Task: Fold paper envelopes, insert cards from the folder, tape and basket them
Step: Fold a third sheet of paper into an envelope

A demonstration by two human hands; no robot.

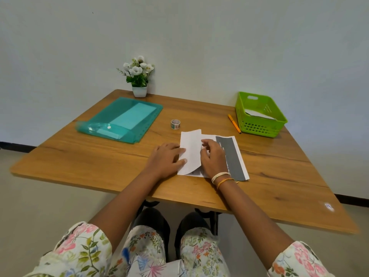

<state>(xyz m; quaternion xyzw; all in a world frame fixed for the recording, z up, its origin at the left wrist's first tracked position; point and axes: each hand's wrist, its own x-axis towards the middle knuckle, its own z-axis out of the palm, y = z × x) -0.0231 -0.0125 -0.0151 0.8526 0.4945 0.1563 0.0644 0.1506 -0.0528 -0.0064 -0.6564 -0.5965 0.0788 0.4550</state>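
A white paper sheet (pixel 231 152) with a dark grey band along its right side lies on the wooden table (pixel 99 156). Its left part is folded over as a curved flap (pixel 191 150). My left hand (pixel 166 159) presses flat on the flap's left edge. My right hand (pixel 212 156) pinches the flap's right edge with curled fingers. A teal plastic folder (pixel 123 120) holding a pale card lies at the back left. A small tape roll (pixel 175 124) stands behind the paper. A green basket (pixel 259 114) with a white paper inside sits at the back right.
An orange pen (pixel 234 123) lies just left of the basket. A white pot of artificial flowers (pixel 139 76) stands at the table's back edge against the wall. My knees are under the near table edge.
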